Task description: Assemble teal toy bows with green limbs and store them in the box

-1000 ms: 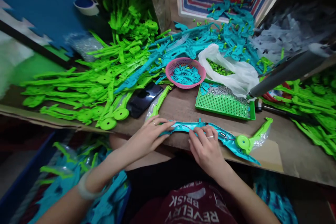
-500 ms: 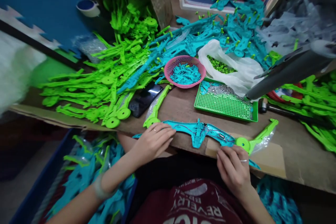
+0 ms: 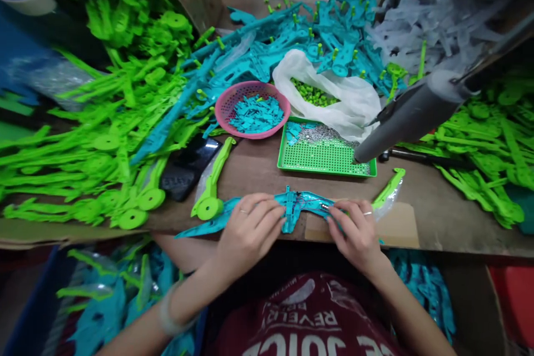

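A blue plastic toy bow shell (image 3: pixel 295 212) lies along the table's front edge, its inner side up, with thin dark and red wires inside. On its left part, close to the central piece, my left hand (image 3: pixel 252 228) is closed, fingers bent over the shell. My right hand (image 3: pixel 356 231) pinches the right part beside a small dark component with wires; the exact grip is hidden under the fingers. A green arm (image 3: pixel 211 189) with a round disc joins the shell on the left. Another green arm (image 3: pixel 389 192) with clear film rises behind my right hand, its base covered.
Behind stand a pink basket (image 3: pixel 221 114) of blue pieces, a green tray (image 3: pixel 317 164) with screws and a white bag (image 3: pixel 359 100) of green pieces. A grey electric screwdriver (image 3: pixel 400 117) hangs at right. Green parts (image 3: pixel 104 142) pile left; a phone (image 3: pixel 189 169) lies nearby.
The view has shifted, so the table things sit further left. My left hand has moved along the shell toward its centre. My right hand has moved inward from beside the right green disc.
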`<act>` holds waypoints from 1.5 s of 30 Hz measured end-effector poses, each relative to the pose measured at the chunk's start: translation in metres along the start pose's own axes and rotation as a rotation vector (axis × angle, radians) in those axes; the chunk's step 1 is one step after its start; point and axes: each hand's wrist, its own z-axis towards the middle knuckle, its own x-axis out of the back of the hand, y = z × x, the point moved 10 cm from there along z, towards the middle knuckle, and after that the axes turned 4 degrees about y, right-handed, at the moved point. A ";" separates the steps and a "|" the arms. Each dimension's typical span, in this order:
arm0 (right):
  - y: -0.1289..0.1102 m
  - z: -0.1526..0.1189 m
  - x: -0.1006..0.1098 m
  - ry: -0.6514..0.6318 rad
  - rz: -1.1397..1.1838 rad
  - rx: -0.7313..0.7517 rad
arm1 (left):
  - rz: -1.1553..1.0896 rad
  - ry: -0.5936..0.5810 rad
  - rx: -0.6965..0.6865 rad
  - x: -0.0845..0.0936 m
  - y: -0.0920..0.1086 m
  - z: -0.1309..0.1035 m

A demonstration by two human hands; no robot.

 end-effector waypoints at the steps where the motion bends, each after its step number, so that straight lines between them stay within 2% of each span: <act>1: -0.006 0.004 -0.006 -0.033 -0.009 0.035 | -0.038 -0.002 -0.014 -0.008 0.008 0.004; 4: -0.017 0.009 -0.030 -0.159 -0.120 0.118 | -0.060 -0.012 -0.051 -0.033 0.022 0.007; 6: -0.015 0.005 -0.040 -0.209 -0.169 0.112 | -0.053 0.000 -0.056 -0.042 0.024 0.006; 10: -0.008 -0.001 -0.039 -0.218 -0.123 0.094 | -0.021 0.049 -0.061 -0.043 0.023 0.002; 14: -0.001 0.020 -0.042 -0.233 -0.082 0.065 | -0.002 0.056 -0.127 -0.046 0.028 -0.002; 18: -0.007 0.045 -0.075 -0.423 -0.088 0.242 | -0.004 0.071 -0.172 -0.047 0.029 -0.010; 21: -0.010 0.046 -0.092 -0.514 -0.083 0.379 | -0.061 0.073 -0.122 -0.047 0.025 -0.013; 23: -0.007 0.043 -0.093 -0.491 -0.081 0.383 | -0.077 0.089 -0.056 -0.047 0.021 -0.012; 27: 0.002 0.035 -0.086 -0.424 -0.060 0.248 | -0.093 0.123 0.045 -0.047 0.016 -0.012; 32: -0.006 0.027 -0.083 -0.378 -0.059 0.224 | -0.126 0.137 0.108 -0.046 0.010 -0.013; 39: 0.007 0.032 -0.074 -0.264 0.142 -0.033 | -0.160 0.145 0.138 -0.044 0.008 -0.009; 41: 0.010 0.032 -0.076 -0.279 0.150 -0.055 | -0.240 0.142 0.173 -0.039 -0.001 -0.009; 45: 0.011 0.032 -0.078 -0.308 0.159 -0.038 | -0.295 0.070 0.256 -0.028 -0.039 -0.011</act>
